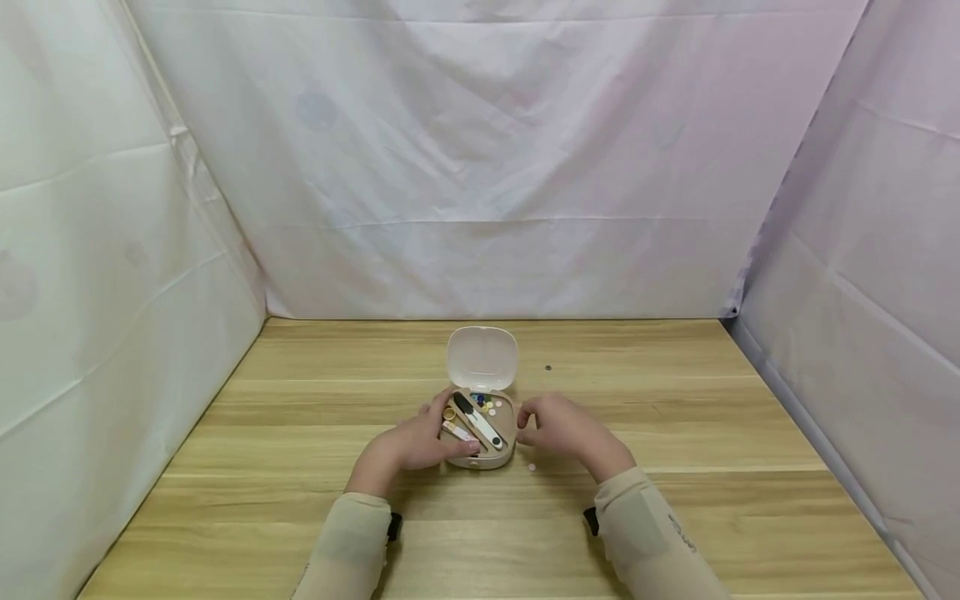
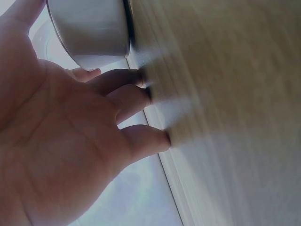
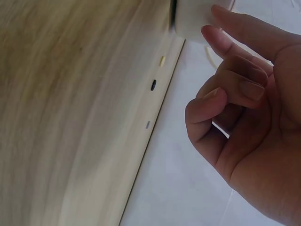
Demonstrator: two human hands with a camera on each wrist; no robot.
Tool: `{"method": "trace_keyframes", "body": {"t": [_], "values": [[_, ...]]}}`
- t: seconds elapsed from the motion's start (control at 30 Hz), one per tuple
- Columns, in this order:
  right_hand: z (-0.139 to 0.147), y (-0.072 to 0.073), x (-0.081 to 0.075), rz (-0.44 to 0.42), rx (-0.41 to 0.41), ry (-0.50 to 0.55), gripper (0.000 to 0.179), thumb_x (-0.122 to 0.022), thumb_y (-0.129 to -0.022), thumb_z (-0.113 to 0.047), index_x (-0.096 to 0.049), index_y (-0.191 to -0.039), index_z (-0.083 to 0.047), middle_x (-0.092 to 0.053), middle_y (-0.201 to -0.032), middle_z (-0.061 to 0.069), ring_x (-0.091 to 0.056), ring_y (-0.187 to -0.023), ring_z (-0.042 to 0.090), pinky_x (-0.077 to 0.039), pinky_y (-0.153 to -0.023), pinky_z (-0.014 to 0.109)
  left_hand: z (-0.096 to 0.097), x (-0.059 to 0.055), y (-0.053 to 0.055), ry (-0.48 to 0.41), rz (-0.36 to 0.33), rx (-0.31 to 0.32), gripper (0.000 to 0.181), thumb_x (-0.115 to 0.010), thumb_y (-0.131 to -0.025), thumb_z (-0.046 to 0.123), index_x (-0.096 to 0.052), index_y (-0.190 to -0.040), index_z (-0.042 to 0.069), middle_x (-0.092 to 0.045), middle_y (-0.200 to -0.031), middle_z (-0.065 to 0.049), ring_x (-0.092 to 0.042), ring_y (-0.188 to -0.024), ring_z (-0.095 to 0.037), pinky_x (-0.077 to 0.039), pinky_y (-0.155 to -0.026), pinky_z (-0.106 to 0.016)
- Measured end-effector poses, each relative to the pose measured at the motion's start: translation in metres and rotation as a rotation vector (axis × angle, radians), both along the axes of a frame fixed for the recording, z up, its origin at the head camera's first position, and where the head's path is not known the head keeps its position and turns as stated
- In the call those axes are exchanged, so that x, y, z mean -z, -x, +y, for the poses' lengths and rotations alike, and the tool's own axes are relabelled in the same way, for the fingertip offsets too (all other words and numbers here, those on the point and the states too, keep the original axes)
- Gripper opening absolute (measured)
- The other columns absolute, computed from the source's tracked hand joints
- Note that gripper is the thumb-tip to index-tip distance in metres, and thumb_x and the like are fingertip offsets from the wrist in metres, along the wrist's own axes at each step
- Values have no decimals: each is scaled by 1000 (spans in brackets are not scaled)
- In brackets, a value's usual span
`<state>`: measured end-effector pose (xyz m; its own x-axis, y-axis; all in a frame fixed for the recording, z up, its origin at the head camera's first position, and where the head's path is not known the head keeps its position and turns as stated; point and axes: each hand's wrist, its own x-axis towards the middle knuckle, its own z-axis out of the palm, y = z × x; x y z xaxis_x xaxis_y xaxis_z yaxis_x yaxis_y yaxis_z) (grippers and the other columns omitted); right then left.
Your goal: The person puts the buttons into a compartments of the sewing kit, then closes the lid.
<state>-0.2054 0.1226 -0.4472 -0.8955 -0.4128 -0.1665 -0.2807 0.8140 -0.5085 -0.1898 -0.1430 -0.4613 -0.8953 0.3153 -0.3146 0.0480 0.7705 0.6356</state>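
Step in hand, judged: bracing the open sewing box (image 1: pixel 487 462) on the wooden table (image 1: pixel 262 500) with the left hand (image 1: pixel 416 442), with the right hand (image 1: pixel 562 425) working just beside the right wall of the box; left: holding the box by its left side, thumb over the front rim, other fingers spread along the outside, down toward the table; right: narrow, small gap between thumb and forefinger near the box wall, remaining fingers loosely curled toward the palm, nothing seen between the tips; for good work: press lightly and evenly on the left side of the box, avoid tipping, lift small flat pieces by their edges, release low over the box, avoid knocking the lid (image 1: pixel 482 358); containers: lid raised at the rear of the box; inside, thread snips (image 1: pixel 477 422) lying diagonally across the middle, black end to the rear; gold-coloured ring (image 1: pixel 449 413) and white-and-pink strip (image 1: pixel 459 431) in the left part; mixed buttons (image 1: pixel 491 406), blue, yellow and white, in the right rear part; outside: white button (image 1: pixel 532 467) near the front right of the box, dark button (image 1: pixel 548 367) off to its rear right; also, in the right wrist view, yellow piece (image 3: pixel 162 61), dark piece (image 3: pixel 154 85) and grey piece (image 3: pixel 147 125) outside the box, too small to identify
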Motion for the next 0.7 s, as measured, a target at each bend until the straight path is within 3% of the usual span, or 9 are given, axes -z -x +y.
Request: {"method": "trace_keyframes", "body": {"t": [0.37,0.7], "values": [[5,-12,-1,-30,13,-31,12,-84,-89,-17,-73,-87,-20,-63,-77,-2,-54,-67,16,-44,-63,32,1,-4,-2,6,6,-6,112,-76,-91,62,-13,-173,18,-33,-169,-32,-37,-153,-56,-24,-125,-76],[10,-21,5,-18,37,36,12,-85,-84,-14,-74,-88,-17,-60,-73,-2,-53,-65,16,-42,-59,32,1,-3,-2,17,7,-5,113,-77,-90,62,-13,-173,18,-31,-169,-32,-46,-147,-56,-34,-121,-73]]}}
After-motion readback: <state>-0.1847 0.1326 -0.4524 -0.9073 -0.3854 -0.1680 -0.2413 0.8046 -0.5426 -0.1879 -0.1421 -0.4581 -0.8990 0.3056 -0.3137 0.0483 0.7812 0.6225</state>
